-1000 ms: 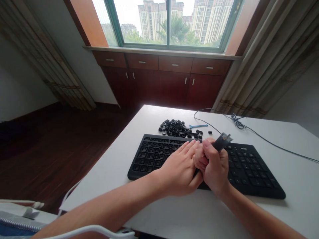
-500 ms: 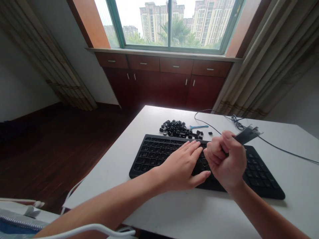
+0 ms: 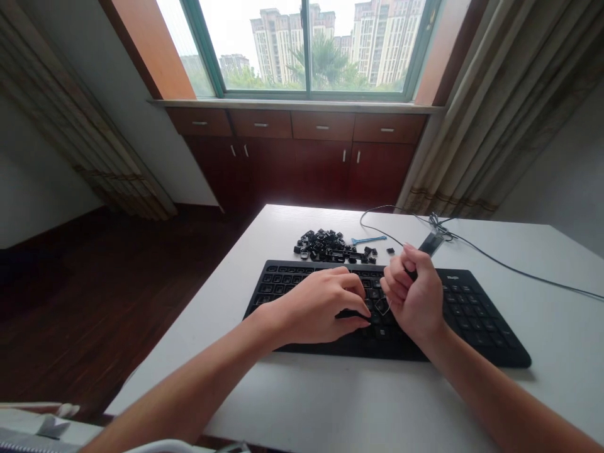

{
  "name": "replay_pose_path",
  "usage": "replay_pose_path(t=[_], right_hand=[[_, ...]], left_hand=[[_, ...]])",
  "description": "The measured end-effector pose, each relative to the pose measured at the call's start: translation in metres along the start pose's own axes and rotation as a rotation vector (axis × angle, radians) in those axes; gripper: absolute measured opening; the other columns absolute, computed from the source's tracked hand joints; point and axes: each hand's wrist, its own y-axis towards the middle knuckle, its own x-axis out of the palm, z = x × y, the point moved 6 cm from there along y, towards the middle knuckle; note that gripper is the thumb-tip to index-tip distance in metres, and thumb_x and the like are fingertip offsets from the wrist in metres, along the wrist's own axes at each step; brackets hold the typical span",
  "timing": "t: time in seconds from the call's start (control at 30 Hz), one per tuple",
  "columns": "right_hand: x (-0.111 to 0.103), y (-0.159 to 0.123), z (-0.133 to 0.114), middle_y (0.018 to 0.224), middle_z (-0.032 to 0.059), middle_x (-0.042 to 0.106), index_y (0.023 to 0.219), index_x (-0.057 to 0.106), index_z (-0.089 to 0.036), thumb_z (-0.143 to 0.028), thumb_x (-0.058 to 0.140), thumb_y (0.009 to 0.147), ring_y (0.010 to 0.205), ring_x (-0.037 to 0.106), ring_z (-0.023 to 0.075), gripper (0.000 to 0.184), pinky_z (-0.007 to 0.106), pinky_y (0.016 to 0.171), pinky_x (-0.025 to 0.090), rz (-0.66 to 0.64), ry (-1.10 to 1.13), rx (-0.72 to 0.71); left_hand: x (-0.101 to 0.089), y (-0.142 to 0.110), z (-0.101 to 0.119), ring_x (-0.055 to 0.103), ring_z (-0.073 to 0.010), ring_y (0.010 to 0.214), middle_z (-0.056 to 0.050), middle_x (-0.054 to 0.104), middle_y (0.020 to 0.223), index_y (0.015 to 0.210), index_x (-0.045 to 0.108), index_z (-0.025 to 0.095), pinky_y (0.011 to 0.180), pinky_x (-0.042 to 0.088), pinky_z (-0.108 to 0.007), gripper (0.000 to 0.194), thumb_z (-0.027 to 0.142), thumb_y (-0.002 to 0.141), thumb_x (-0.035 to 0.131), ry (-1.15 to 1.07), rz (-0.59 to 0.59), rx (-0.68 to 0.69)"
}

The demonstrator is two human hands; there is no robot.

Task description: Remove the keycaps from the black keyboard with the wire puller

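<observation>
A black keyboard [image 3: 472, 327] lies on the white table; many key positions on its left side show bare sockets, while the number pad at right still has keycaps. My right hand [image 3: 418, 292] is wrapped round a keycap puller [image 3: 430, 242], its dark handle sticking out above the fist and a thin wire loop showing below, over the keys. Over the middle of the keyboard, my left hand [image 3: 325, 302] has its thumb and forefinger drawn together in a pinch at the keys. Anything between those fingertips is too small to make out.
Behind the keyboard lies a pile of loose black keycaps [image 3: 323, 245], with a few stray ones beside it. A blue tool [image 3: 369, 240] rests near them. The black cable [image 3: 500, 259] runs across the right of the table [image 3: 358, 402].
My left hand has gone from lying flat on the keys to a pinch. My right fist has lowered, with the puller's wire loop down by the keys. The view has shifted slightly.
</observation>
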Motion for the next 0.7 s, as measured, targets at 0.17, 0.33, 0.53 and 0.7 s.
replay_pose_path(t=[0.17,0.33,0.53,0.7], right_hand=[[-0.004,0.004,-0.002,0.043,-0.0088,0.031,0.058,0.040,-0.022,-0.025,0.061,0.088,0.035,0.019,0.0070,0.037,0.022,0.032,0.015,0.029,0.002,-0.016],[-0.003,0.005,-0.004,0.045,-0.0080,0.034,0.060,0.043,-0.021,-0.026,0.062,0.089,0.036,0.026,0.0073,0.035,0.022,0.034,0.021,-0.050,-0.041,-0.052],[0.000,0.003,-0.001,0.054,-0.0045,0.046,0.066,0.055,-0.018,-0.035,0.065,0.093,0.044,0.044,0.0082,0.033,0.023,0.043,0.038,-0.070,-0.150,-0.091],[0.003,0.000,-0.002,0.059,-0.0030,0.054,0.080,0.060,-0.020,-0.040,0.064,0.095,0.050,0.051,0.0110,0.026,0.023,0.046,0.041,-0.082,-0.142,-0.152]], left_hand=[[-0.014,0.000,-0.022,0.069,-0.0155,0.093,-0.003,0.074,0.102,0.101,0.079,0.023,0.085,0.055,-0.027,0.012,0.029,0.094,0.071,-0.125,0.137,-0.080],[-0.045,-0.020,-0.075,0.071,-0.0178,0.081,-0.004,0.076,0.099,0.102,0.078,0.022,0.077,0.056,-0.032,0.014,0.028,0.094,0.067,0.161,0.456,-0.432],[-0.052,-0.034,-0.108,0.075,-0.0222,0.087,-0.003,0.080,0.099,0.104,0.077,0.022,0.081,0.058,-0.035,0.018,0.028,0.093,0.065,0.262,0.428,-0.552],[-0.048,-0.036,-0.114,0.076,-0.0224,0.086,-0.002,0.080,0.094,0.098,0.078,0.023,0.082,0.060,-0.035,0.016,0.027,0.092,0.063,0.248,0.418,-0.573]])
